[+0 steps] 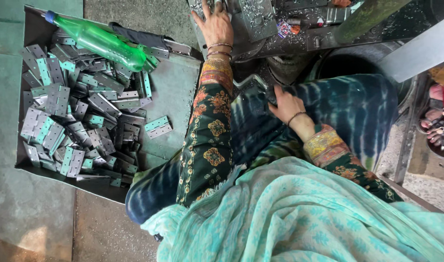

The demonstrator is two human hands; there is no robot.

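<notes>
Left hand: the left hand (216,26) is stretched out flat-ish on the machine bed (299,41), fingers spread over a metal plate (257,17) up there. Can't really tell if it's pinching a part or just pressing down, since the fingertips run out of the top of the picture.

Right hand: the right hand (286,104) is down by the lap, curled tight around a dark handle (271,94), looks like the end of the bent metal lever (248,81) coming off the machine. Closed grip, knuckles up.

Where the parts are: basically all of them sit in the big flat tray (176,90) on the person's left, a heap of grey hinges (74,123), many with green film on them. One hinge (158,126) lies by itself on the bare tray floor, apart from the heap.

Progress guess: honestly looks like loads left. The pile is huge, and no finished stack is in view, so how many are done is anyone's guess. One piece at the machine at most.

Other stuff: a green plastic bottle (103,41) lies on top of the pile at the tray's far edge. Somebody else's sandalled feet (438,128) show at the right edge.
</notes>
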